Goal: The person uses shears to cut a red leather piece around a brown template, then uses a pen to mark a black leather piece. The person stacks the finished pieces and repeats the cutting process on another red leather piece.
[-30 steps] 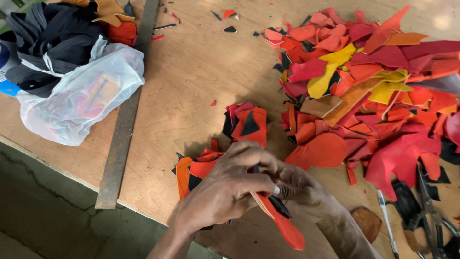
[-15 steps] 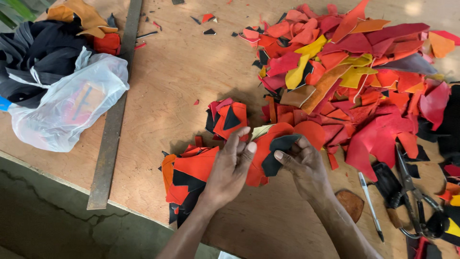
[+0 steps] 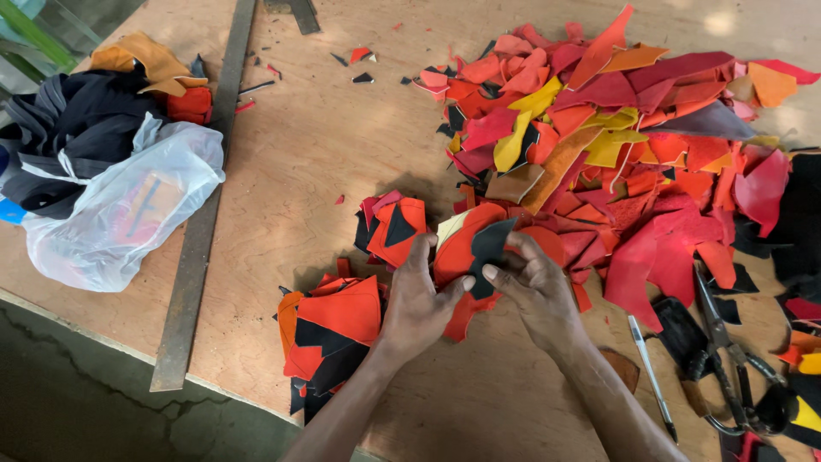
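Head view: my left hand [image 3: 416, 299] and right hand [image 3: 534, 287] meet at the lower middle of the frame, both closed in a pinch on a small bundle of flat red scraps with a curved black leather piece [image 3: 487, 248] on top. I hold the bundle just above the plywood table [image 3: 316, 162], thumbs nearly touching, which looks like a way to keep the pieces square to each other.

Left of my left hand lies a neat stack of red and black cut pieces [image 3: 329, 329], and just above it a smaller stack of red and black pieces [image 3: 393, 227]; they seem kept apart from the big loose heap of red, orange and yellow offcuts [image 3: 616, 145] filling the upper right, so sorted stays clear of unsorted.

Black-handled scissors [image 3: 727, 359] and a thin pen [image 3: 650, 372] rest at lower right, near my right hand. A long metal straightedge [image 3: 205, 214] runs down the left, and beyond it a clear plastic bag [image 3: 120, 210] lies against dark fabric [image 3: 68, 128].
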A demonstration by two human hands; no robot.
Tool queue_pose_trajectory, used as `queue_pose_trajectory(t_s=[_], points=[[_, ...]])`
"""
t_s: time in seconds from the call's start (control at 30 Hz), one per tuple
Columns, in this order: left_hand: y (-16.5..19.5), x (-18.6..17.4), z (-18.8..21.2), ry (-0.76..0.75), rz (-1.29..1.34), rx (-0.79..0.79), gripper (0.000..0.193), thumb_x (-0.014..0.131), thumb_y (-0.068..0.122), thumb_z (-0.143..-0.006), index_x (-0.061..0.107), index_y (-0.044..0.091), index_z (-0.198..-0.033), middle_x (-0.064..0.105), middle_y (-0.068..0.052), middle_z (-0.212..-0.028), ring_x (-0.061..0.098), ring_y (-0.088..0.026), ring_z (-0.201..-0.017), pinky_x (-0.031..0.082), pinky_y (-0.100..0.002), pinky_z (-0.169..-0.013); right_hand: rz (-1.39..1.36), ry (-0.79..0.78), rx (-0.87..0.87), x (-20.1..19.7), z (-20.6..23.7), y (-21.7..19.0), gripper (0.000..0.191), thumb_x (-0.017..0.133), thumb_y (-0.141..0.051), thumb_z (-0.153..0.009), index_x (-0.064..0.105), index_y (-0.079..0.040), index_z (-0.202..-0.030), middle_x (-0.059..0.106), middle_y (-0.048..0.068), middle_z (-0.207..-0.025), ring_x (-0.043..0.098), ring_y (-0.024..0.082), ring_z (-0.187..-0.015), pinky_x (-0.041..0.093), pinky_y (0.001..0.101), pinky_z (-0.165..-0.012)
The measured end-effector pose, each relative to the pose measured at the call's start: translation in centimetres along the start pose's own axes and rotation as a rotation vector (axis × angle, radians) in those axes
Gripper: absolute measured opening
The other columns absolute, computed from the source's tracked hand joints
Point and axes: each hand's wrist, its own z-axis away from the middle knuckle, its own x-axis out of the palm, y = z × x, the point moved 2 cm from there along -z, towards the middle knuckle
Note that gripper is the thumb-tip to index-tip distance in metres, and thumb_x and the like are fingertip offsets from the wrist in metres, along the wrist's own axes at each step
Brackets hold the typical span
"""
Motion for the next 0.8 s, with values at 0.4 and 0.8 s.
queue_pose_trajectory(t_s=[0.4,0.8], points=[[-3.8,7.1,3.4,-0.085,-0.307,0.152,0.065,0.072,0.009,-0.088,0.040,-0.012,-0.141,0.041,-0.036,-0.145,0.038,-0.052,-0.134,0.034,-0.057,-0.110,-0.225,0.216,-0.241,-6.9,-2.0,-0.6,0.033,0.064,0.009,-0.099,0.056,0.001,-0.130,0.047,-0.002,-0.094,0.043,0.008,-0.078,0.035,0.0243,-0.066],[-1.6,6.4,3.8,-0.155,-0.232,0.317,0.061,0.065,0.000,-0.086,0.043,-0.012,-0.142,0.041,-0.036,-0.149,0.034,-0.055,-0.142,0.030,-0.058,-0.119,-0.082,0.107,-0.033,-1.5,-5.8,4.3,0.032,0.067,-0.006,-0.096,0.057,-0.001,-0.125,0.058,0.000,-0.105,0.053,0.008,-0.092,0.047,0.0282,-0.084]])
